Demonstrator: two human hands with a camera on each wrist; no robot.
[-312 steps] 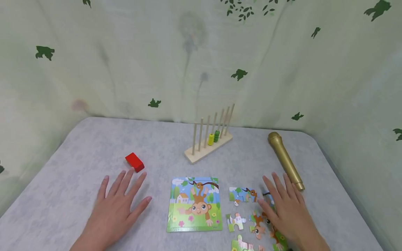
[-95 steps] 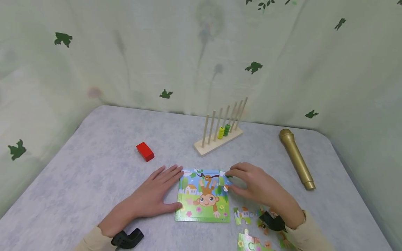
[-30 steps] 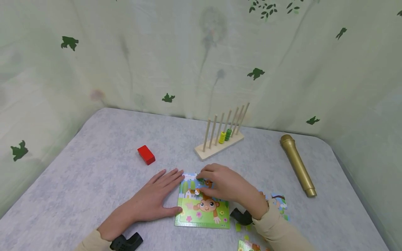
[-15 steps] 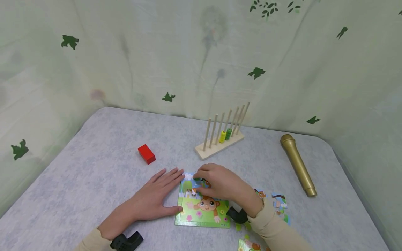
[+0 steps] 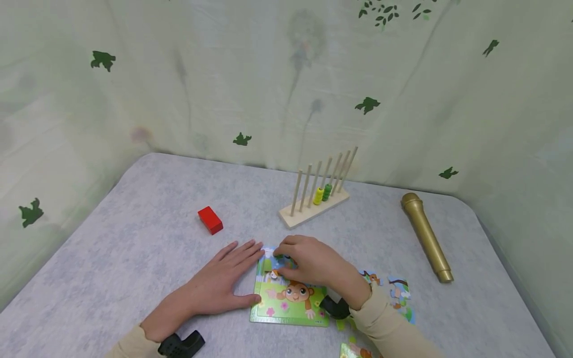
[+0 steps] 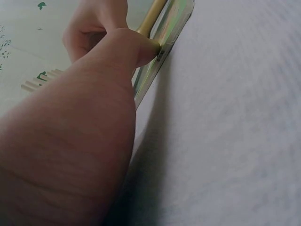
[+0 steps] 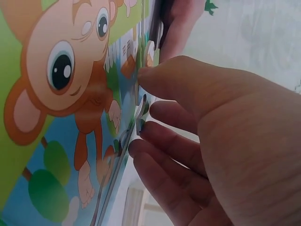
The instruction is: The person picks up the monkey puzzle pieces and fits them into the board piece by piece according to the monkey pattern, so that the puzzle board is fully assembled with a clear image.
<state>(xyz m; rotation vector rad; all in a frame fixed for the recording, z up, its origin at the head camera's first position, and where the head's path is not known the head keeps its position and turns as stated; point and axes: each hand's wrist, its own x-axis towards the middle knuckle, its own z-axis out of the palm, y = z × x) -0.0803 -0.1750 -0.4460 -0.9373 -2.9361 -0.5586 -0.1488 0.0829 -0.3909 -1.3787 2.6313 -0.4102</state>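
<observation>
A flat puzzle board (image 5: 286, 315) printed with a cartoon monkey lies on the table. My left hand (image 5: 226, 281) rests along its left side, fingers spread and straight, with thumb and fingertips at the edge. In the left wrist view the thumb (image 6: 148, 51) touches the board's side. My right hand (image 5: 315, 261) reaches over the upper part of the board. Its thumb and fingers pinch a jigsaw piece (image 5: 274, 274) at the upper left of the picture. In the right wrist view the piece (image 7: 141, 113) shows mostly edge-on against the board; the fingers hide part of it.
Loose puzzle pieces (image 5: 398, 288) lie right of the board, partly under the right sleeve. Behind stand a wooden peg rack (image 5: 309, 211) with yellow and green beads, a red block (image 5: 210, 220) at left, and a gold microphone (image 5: 427, 238) at right.
Both hands first lay flat on the table. The left then came to the board's edge. My right hand carried the piece from the board's right side to its upper left, lately shifting only slightly.
</observation>
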